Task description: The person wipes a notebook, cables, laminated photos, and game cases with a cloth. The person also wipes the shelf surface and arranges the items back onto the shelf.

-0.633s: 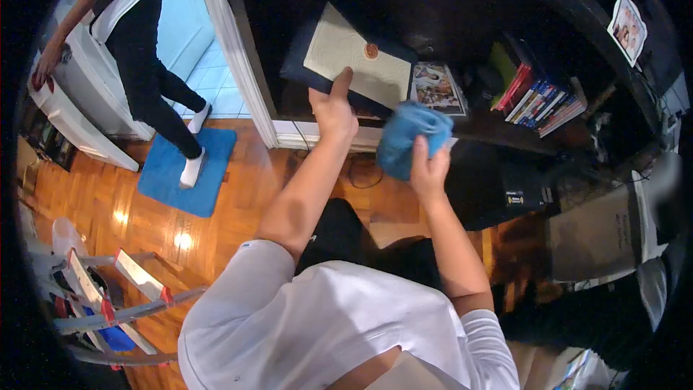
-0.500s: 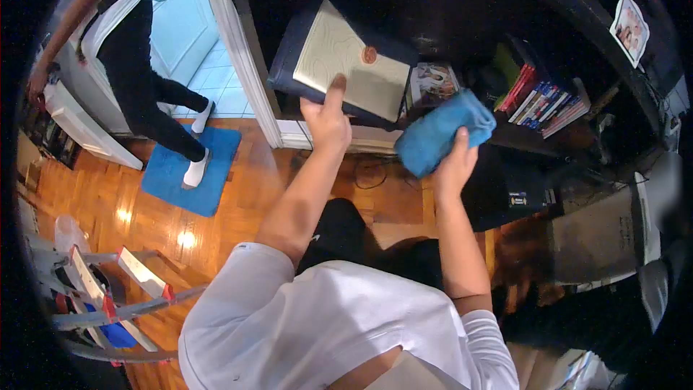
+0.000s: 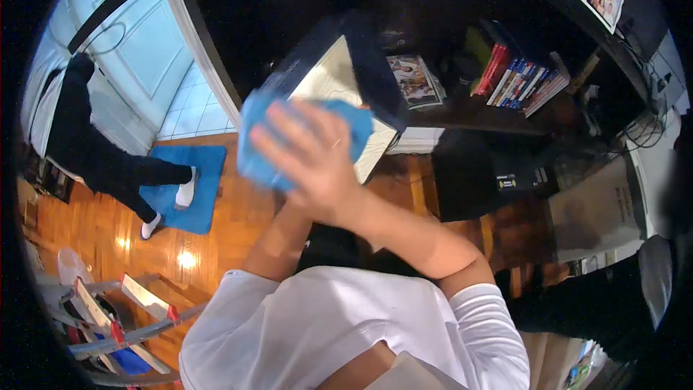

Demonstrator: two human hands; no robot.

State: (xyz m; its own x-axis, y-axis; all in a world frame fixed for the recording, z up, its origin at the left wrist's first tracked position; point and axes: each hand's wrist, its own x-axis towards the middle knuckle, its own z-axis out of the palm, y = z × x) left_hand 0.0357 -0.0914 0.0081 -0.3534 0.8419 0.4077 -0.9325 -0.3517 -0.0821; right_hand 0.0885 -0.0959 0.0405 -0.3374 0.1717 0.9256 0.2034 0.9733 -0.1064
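My right hand (image 3: 317, 155), smeared by motion, presses a folded blue cloth (image 3: 254, 162) against a cream-covered book (image 3: 337, 72). Its fingers lie over the cloth, which covers much of the book's front. Behind the book is a dark blue case or cover (image 3: 379, 76), tilted up at the shelf. My left forearm (image 3: 278, 242) reaches up under my right wrist. The left hand itself is hidden behind the cloth and my right hand, at the lower side of the book.
A dark shelf holds a printed photo (image 3: 416, 81) and a row of upright cases (image 3: 523, 83). At the left, another person (image 3: 94, 130) stands on a blue mat (image 3: 198, 206) by a doorway. A stepladder (image 3: 123, 325) is at the lower left, a cardboard box (image 3: 595, 209) at the right.
My right hand has brought the blue cloth leftward onto the book, covering my left hand. The book and case have tipped more upright. The other person has shifted left on the mat.
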